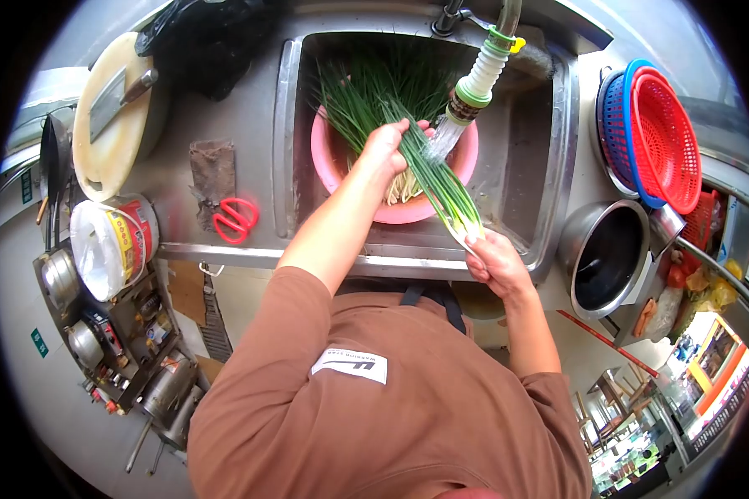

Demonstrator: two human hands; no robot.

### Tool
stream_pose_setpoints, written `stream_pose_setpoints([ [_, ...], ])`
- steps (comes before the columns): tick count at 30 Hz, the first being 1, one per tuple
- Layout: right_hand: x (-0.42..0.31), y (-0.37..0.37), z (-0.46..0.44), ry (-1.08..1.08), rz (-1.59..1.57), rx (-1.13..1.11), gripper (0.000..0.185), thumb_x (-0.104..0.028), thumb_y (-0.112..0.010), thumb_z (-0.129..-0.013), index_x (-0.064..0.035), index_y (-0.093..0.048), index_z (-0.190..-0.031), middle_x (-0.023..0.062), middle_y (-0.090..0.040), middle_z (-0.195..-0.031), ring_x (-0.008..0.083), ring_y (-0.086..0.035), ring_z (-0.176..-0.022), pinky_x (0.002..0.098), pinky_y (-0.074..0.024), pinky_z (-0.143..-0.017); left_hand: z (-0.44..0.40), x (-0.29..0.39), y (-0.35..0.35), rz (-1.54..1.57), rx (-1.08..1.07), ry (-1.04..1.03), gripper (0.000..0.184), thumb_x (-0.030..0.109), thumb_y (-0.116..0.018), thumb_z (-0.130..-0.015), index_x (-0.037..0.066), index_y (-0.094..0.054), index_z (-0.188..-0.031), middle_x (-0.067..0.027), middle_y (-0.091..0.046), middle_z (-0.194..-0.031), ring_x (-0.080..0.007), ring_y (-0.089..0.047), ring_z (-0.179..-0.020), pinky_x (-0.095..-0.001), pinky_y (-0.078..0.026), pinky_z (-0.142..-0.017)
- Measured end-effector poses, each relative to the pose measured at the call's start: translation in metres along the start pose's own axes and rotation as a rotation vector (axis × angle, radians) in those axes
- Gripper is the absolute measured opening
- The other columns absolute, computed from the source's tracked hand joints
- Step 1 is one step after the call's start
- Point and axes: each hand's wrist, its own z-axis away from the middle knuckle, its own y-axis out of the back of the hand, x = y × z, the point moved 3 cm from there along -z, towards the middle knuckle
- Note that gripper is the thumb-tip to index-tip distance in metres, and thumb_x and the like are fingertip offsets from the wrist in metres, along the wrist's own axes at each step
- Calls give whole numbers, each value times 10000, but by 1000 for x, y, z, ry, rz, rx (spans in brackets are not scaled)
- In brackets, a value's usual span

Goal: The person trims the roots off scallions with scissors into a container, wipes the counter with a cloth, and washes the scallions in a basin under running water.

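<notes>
A bunch of green onions stretches slantwise between my two hands over a pink basin. My left hand is closed around the leafy upper part, some of its fingers hidden behind the leaves. The white root ends are gripped in my right hand, near the front edge of the sink. Water runs onto the middle of the bunch from a white and green hose nozzle. More green onions lie in the basin, leaves toward the back and pale roots toward me.
Left of the sink are red-handled scissors, a brown cloth, a white bucket and a cutting board bearing a cleaver. A black plastic bag sits behind. On the right stand a red colander and metal pot.
</notes>
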Motion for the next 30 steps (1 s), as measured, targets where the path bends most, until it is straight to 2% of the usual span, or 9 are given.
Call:
stream_pose_setpoints([
  [6,-14,2,20,79,-18,31,184,-223,-608,-965,-60,-533,-1005,-29,-453,-588,29,-360,-436,171,-289,-396,21,51,-29,188,-321,-359,195,301,-488,-1017,121,-534,-1072,-142,-634,-1126,-356,-617,-1047,-543,-522,-889],
  [9,-12,5,-10,117,-29,64,225,-262,-641,-950,-76,-534,-1019,-29,-467,-631,26,-378,-477,170,-296,-419,39,29,-10,19,-116,-240,553,601,-550,-907,111,-467,-1149,-119,-557,-1179,-330,-534,-1108,-578,-393,-1007],
  [12,-7,-1,-25,107,-80,66,222,-265,-635,-954,-79,-535,-1023,-29,-469,-633,30,-381,-478,171,-295,-421,65,-11,24,-142,132,-197,1093,728,-560,-817,35,-94,-1522,-217,-231,-1533,-377,-320,-1375,-599,-253,-1109],
  [14,-6,-1,-26,101,-105,66,227,-272,-636,-954,-81,-536,-1026,-29,-472,-634,33,-388,-479,172,-297,-423,80,-37,39,-139,157,-88,1252,762,-575,-778,46,132,-1524,-219,-43,-1592,-385,-186,-1443,-599,-206,-1131],
  [19,-6,-19,-27,114,-10,71,232,-285,-619,-965,-77,-528,-1013,-26,-492,-627,34,-400,-474,176,-305,-416,110,-77,9,-202,-188,162,1004,694,-597,-817,-13,-285,-1458,-245,-401,-1432,-372,-413,-1324,-548,-341,-1087],
  [21,1,-23,-24,102,148,49,254,-313,-587,-981,-68,-528,-1010,-3,-540,-684,65,-490,-528,200,-384,-454,94,-77,-8,65,-317,239,624,499,-640,-894,30,-502,-1283,-186,-619,-1133,-314,-612,-1051,-479,-495,-930],
  [24,4,-27,-13,102,248,-22,332,-370,-519,-1007,-44,-553,-1057,33,-615,-758,127,-582,-597,246,-475,-540,93,-71,-28,-16,-233,190,347,279,-643,-938,51,-556,-1184,-106,-643,-893,-238,-638,-773,-400,-545,-736],
  [25,2,-18,-9,117,272,-116,433,-417,-454,-1023,-14,-572,-1129,78,-670,-884,187,-655,-774,318,-542,-702,105,-68,-40,17,-240,200,202,151,-634,-937,60,-570,-1106,-51,-614,-814,-177,-594,-657,-366,-525,-632],
  [30,-7,11,-45,246,285,173,398,-379,-480,-1018,-33,-593,-1178,102,-603,-1212,212,-611,-1067,388,-533,-854,145,-31,-51,-298,-350,-33,222,134,-627,-938,80,-542,-1135,-51,-588,-803,-164,-582,-633,-342,-511,-592],
])
